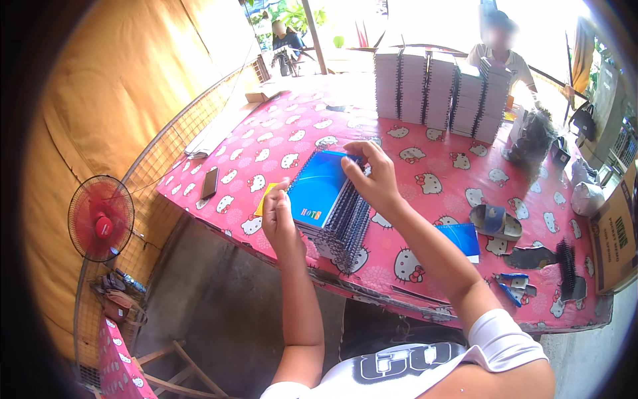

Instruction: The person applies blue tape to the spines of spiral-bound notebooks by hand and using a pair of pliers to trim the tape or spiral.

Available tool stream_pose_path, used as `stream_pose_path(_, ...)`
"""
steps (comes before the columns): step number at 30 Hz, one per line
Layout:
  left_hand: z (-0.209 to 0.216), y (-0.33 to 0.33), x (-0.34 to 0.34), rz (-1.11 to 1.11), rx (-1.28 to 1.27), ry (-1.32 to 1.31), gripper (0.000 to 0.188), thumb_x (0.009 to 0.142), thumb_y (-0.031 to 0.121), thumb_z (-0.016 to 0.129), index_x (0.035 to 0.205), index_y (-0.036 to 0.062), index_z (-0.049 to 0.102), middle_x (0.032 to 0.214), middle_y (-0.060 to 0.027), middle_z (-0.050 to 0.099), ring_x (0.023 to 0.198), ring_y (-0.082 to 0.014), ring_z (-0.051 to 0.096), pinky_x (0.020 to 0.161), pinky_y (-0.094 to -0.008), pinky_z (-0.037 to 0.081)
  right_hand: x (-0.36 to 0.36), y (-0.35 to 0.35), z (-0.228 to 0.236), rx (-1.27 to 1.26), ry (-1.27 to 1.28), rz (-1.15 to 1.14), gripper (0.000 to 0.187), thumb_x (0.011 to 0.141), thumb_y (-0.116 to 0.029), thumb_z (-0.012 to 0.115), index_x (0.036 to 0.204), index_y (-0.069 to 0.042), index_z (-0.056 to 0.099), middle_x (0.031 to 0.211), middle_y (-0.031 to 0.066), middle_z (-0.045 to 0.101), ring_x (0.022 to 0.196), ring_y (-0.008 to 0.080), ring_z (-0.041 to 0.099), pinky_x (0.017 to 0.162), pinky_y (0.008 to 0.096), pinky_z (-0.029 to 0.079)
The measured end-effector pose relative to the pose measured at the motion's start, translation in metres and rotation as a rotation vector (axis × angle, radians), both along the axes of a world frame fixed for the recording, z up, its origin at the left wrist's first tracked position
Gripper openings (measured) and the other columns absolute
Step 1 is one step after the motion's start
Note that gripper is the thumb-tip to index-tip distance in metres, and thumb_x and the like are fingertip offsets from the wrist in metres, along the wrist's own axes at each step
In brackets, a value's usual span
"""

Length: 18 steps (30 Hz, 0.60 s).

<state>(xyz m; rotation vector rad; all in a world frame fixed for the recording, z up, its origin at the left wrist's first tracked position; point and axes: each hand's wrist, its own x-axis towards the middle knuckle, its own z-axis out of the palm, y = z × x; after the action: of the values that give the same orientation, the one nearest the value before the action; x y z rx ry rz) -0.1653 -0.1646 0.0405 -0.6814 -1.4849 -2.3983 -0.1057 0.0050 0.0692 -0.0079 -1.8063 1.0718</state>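
Pink tabletop (266, 141) under blue-topped notebook stack (323, 185); stack's long axis runs fwd, slightly R; L hand (280, 211) by its near-L side, fingers bent; R hand (374, 174) at its far-R edge, thumb apart; both approx equally near, can't tell if gripping.

On the worktop (425, 159), a phone (210, 183) lies left of the notebook stack (320, 189), a slipper (495, 221) right, notebook piles (438, 93) behind.
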Motion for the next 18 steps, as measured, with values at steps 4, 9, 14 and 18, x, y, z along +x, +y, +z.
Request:
stream_pose_path(4, 0.016, 0.019, 0.012, 0.11, -0.126, -0.07, 0.023, 0.098, 0.018, 0.051, 0.102, -0.0004, 0.065, 0.098, -0.0058, 0.065, 0.091, -0.0105, 0.057, 0.083, -0.0251, 0.044, -0.01, 0.005, -0.004, -0.143, -0.072, -0.042, 0.019, 0.086, -0.017, 0.061, 0.095, 0.001, 0.061, 0.1, 0.0176, 0.06, 0.099, 0.0303, 0.059, 0.082, 0.0385, 0.046)
stream_pose_path(9, 0.011, 0.002, -0.001, 0.052, -0.088, -0.044, 0.019, 0.094, 0.013, 0.06, 0.103, -0.0025, 0.065, 0.096, -0.0057, 0.066, 0.088, -0.0101, 0.059, 0.08, -0.0243, 0.047, 0.041, 0.035, -0.005, 0.208, -0.07, -0.019, 0.046, 0.09, -0.037, 0.065, 0.118, -0.002, 0.055, 0.111, 0.0175, 0.058, 0.1, 0.0312, 0.058, 0.087, 0.0407, 0.047)
stream_pose_path(14, 0.022, 0.02, 0.018, 0.265, 0.063, 0.041, 0.019, 0.095, 0.011, 0.058, 0.103, -0.0035, 0.066, 0.101, -0.0116, 0.069, 0.088, -0.0124, 0.061, 0.081, -0.0261, 0.049, 0.037, 0.042, -0.002, -0.01, -0.255, 0.114, 0.035, 0.092, -0.031, 0.064, 0.112, -0.002, 0.062, 0.104, 0.0113, 0.065, 0.093, 0.0186, 0.063, 0.079, 0.0317, 0.051)
stream_pose_path(18, 0.024, 0.024, 0.011, 0.213, -0.081, -0.043, 0.025, 0.096, 0.019, 0.057, 0.096, -0.0028, 0.068, 0.092, -0.009, 0.069, 0.082, -0.0122, 0.061, 0.075, -0.0257, 0.048, 0.01, 0.024, 0.002, 0.0, -0.159, 0.091, 0.027, 0.094, -0.024, 0.061, 0.11, -0.002, 0.064, 0.095, 0.008, 0.066, 0.09, 0.0126, 0.062, 0.076, 0.0271, 0.05)
